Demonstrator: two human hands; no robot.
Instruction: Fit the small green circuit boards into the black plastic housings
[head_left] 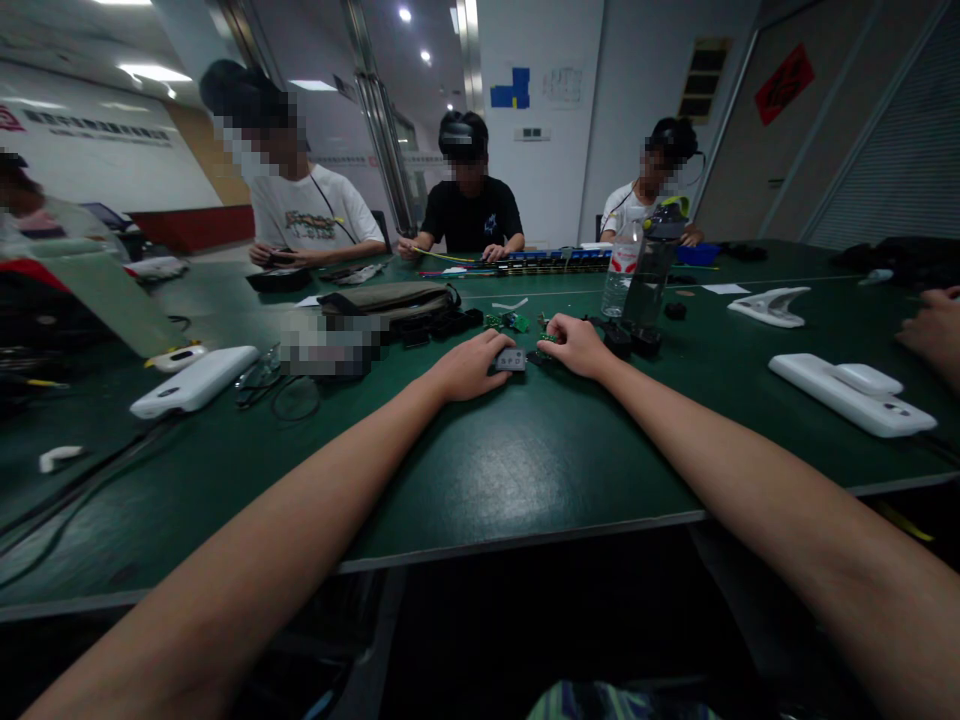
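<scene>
Over the green table, my left hand (472, 366) is closed around a small grey box (511, 360) with dark marks on its top face. Just to its right, my right hand (576, 345) pinches a small green piece (550, 338) that looks like a circuit board, mostly covered by the fingers. A little beyond both hands lie several more green pieces (516, 322) with white strips. Small black blocks (631, 340) sit on the table to the right of my right hand.
A clear water bottle (621, 275) and a dark bottle (654, 275) stand beyond my right hand. An olive bag (390, 302) lies at the left. White devices (196, 382) rest at either side. Several people sit around the table; one person's hand (934, 335) shows at the right edge.
</scene>
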